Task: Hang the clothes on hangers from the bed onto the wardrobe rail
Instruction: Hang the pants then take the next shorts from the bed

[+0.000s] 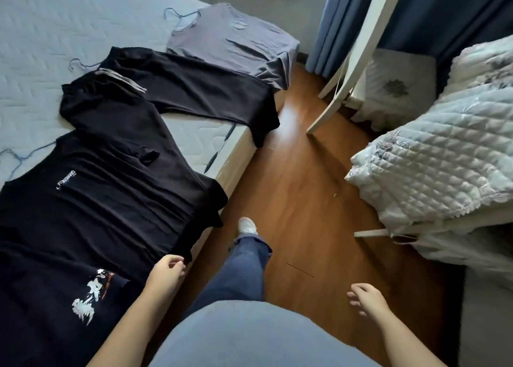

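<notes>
My left hand (166,272) has fingers loosely curled on nothing, just beside the logo shirt (97,200) hem; my right hand (366,300) hangs empty, fingers spread. Lying on the bed (69,19): four dark garments (194,89), I think, overlapping, plus one grey T-shirt (236,41); three blue hanger hooks (177,15) show. All await hanging; rail unseen.

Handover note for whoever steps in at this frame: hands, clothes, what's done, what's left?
Left hand: loosely curled at the bed edge by the black logo T-shirt hem, no grip visible.
Right hand: open, empty, over the floor.
On the bed: grey T-shirt, black striped garment, logo T-shirt, dark printed shirt; blue hanger hooks show on three.
Done: nothing visibly hung; rail not in view.
Left: all four.
</notes>
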`<state>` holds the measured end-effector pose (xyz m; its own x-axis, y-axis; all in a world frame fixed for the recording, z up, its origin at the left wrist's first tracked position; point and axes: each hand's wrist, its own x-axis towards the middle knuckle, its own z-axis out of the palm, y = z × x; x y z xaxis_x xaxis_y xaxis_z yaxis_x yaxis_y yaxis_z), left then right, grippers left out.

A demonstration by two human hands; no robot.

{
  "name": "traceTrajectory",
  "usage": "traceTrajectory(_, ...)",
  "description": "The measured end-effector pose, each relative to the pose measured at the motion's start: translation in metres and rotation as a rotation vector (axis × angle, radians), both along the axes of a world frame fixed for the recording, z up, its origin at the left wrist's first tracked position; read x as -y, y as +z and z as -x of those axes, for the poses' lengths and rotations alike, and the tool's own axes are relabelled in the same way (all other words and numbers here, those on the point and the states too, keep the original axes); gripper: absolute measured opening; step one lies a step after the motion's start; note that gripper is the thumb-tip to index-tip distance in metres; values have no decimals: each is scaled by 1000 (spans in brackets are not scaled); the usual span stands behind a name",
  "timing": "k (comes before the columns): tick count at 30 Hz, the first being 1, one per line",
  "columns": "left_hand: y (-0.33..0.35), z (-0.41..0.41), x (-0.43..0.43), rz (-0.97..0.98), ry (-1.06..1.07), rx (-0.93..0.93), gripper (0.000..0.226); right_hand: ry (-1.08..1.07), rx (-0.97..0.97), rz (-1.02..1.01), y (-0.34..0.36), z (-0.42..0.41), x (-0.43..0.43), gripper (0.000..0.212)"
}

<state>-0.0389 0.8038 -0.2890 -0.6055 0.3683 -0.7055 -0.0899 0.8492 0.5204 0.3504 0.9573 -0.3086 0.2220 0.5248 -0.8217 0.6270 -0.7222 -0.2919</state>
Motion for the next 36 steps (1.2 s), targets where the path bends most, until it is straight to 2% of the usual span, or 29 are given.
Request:
traceTrajectory(6,-25,44,-106,51,207,104,26,110,-27,-23,-4,62,-129,8)
traceTrajectory(11,-16,80,-228,-6,195,149,24,306,29,-55,13,119,-257,14)
traceTrajectory(14,-7,96,-276,-76,122,154,21,331,-38,-128,21,168,-319,13)
traceTrajectory(20,1,123,-302,-71,214,127,20,352,-219,-171,24,263,-390,15)
traceTrajectory(27,-5,155,-318,11,553,21,21,435,-186,-61,-7,317,-480,16)
traceTrajectory(32,10,158,-366,32,791,3,20,692,-171,-1,-11,392,-572,11)
traceTrajectory(36,19,160,-402,37,786,12,17,988,-137,15,-6,474,-626,18)
